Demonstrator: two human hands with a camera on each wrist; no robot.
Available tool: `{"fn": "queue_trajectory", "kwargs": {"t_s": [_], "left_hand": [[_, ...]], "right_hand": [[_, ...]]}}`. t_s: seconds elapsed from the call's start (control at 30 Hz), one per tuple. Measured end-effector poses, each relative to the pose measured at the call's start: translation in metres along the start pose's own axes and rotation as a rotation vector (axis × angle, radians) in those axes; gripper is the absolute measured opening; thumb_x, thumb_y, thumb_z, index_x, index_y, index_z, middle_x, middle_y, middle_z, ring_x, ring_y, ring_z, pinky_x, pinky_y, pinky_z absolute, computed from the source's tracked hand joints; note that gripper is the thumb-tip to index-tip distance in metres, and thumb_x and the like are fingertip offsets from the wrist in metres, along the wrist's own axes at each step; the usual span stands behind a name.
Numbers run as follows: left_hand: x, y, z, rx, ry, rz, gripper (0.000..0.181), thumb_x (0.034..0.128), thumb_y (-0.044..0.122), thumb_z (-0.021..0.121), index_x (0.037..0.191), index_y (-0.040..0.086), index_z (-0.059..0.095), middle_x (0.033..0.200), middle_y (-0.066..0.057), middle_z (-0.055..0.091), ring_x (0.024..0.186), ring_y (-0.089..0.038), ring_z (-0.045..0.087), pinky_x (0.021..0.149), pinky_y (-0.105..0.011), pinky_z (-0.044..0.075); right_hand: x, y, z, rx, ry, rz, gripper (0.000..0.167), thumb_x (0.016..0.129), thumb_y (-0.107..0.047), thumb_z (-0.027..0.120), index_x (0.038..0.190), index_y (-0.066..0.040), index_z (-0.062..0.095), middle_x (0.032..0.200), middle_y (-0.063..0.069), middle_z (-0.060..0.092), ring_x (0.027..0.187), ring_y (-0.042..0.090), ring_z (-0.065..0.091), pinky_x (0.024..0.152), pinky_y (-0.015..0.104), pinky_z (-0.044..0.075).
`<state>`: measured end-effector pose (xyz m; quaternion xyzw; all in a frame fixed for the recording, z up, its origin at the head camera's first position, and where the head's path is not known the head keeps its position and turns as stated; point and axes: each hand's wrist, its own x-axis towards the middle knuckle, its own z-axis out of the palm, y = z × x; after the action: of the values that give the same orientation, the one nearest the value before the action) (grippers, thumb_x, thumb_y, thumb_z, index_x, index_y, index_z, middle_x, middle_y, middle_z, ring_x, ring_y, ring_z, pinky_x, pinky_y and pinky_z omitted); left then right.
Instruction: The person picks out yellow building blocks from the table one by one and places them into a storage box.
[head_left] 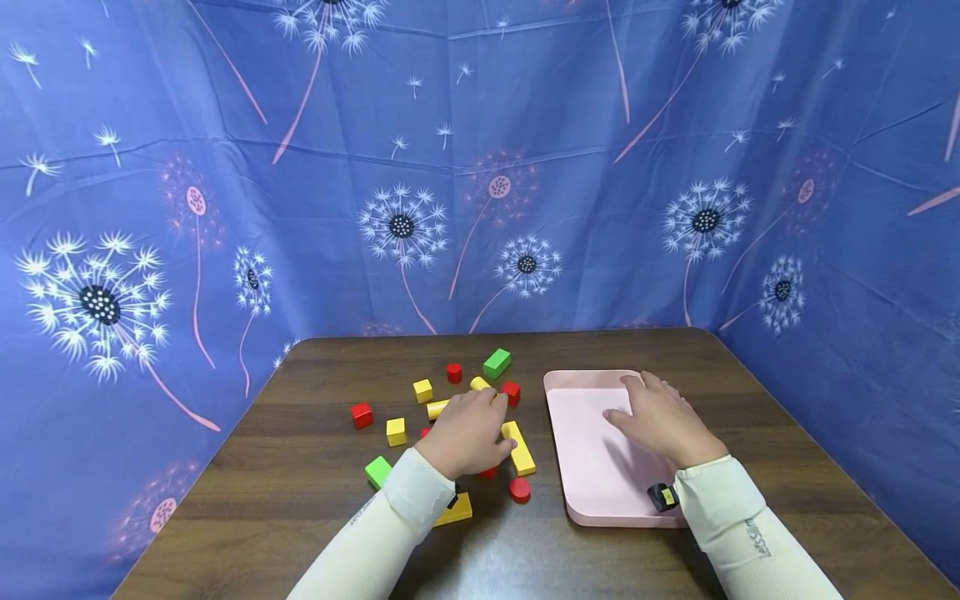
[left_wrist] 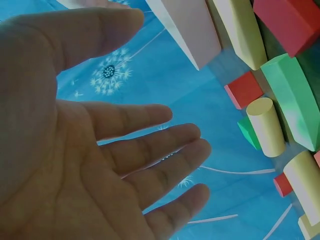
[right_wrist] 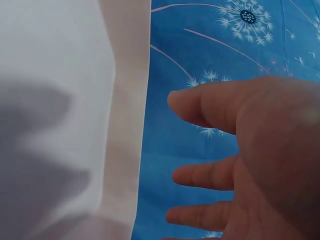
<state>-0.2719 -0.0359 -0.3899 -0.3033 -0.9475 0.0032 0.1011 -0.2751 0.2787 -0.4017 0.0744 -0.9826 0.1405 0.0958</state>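
Note:
Above the scattered blocks, the left hand (head_left: 467,433) is held with its fingers apart, and nothing is in its palm (left_wrist: 100,165). Near it in the head view are a long yellow block (head_left: 519,448), a yellow cylinder (head_left: 437,409), a red block (head_left: 512,392) and a red cylinder (head_left: 520,489). A green block (left_wrist: 292,100) shows beside the fingers in the left wrist view. The right hand (head_left: 666,417) hovers over the pink tray (head_left: 592,467), thumb and fingers spread and holding nothing; the tray's wall (right_wrist: 127,120) stands beside it in the right wrist view.
Farther out on the wooden table (head_left: 300,467) lie a red cube (head_left: 362,415), yellow cubes (head_left: 396,432), a green block (head_left: 378,472) at the left and another green block (head_left: 497,363) at the back. A blue dandelion-print cloth (head_left: 315,275) hangs behind the table and at both sides.

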Motion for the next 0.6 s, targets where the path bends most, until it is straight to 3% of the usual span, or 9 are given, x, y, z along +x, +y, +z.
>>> {"fn": "queue_trajectory", "kwargs": {"t_s": [0.1, 0.43, 0.6], "left_hand": [[0.001, 0.000, 0.001, -0.001, 0.008, -0.003, 0.047, 0.0919, 0.049, 0.072, 0.118, 0.010, 0.065, 0.115, -0.004, 0.067, 0.104, -0.023, 0.068, 0.090, -0.045, 0.056], [0.002, 0.002, 0.012, -0.033, -0.067, 0.000, 0.059, 0.0888, 0.053, 0.075, 0.128, 0.011, 0.064, 0.121, -0.004, 0.066, 0.107, -0.024, 0.065, 0.091, -0.045, 0.055], [0.007, 0.001, 0.017, -0.029, -0.071, 0.005, 0.063, 0.0880, 0.055, 0.075, 0.131, 0.010, 0.063, 0.125, -0.006, 0.066, 0.109, -0.025, 0.065, 0.091, -0.045, 0.055]], "right_hand": [[0.000, 0.001, 0.002, -0.003, 0.000, 0.011, 0.073, 0.094, -0.044, 0.067, 0.143, 0.008, 0.050, 0.147, 0.041, 0.043, 0.134, 0.065, 0.041, 0.103, 0.077, 0.036], [0.001, 0.012, 0.013, 0.039, -0.072, 0.050, 0.069, 0.094, -0.034, 0.064, 0.145, 0.010, 0.045, 0.151, 0.046, 0.033, 0.131, 0.070, 0.040, 0.101, 0.076, 0.039], [0.000, 0.017, 0.014, 0.054, -0.086, 0.067, 0.070, 0.095, -0.032, 0.062, 0.149, 0.007, 0.042, 0.152, 0.046, 0.029, 0.129, 0.071, 0.041, 0.100, 0.076, 0.040]]}}
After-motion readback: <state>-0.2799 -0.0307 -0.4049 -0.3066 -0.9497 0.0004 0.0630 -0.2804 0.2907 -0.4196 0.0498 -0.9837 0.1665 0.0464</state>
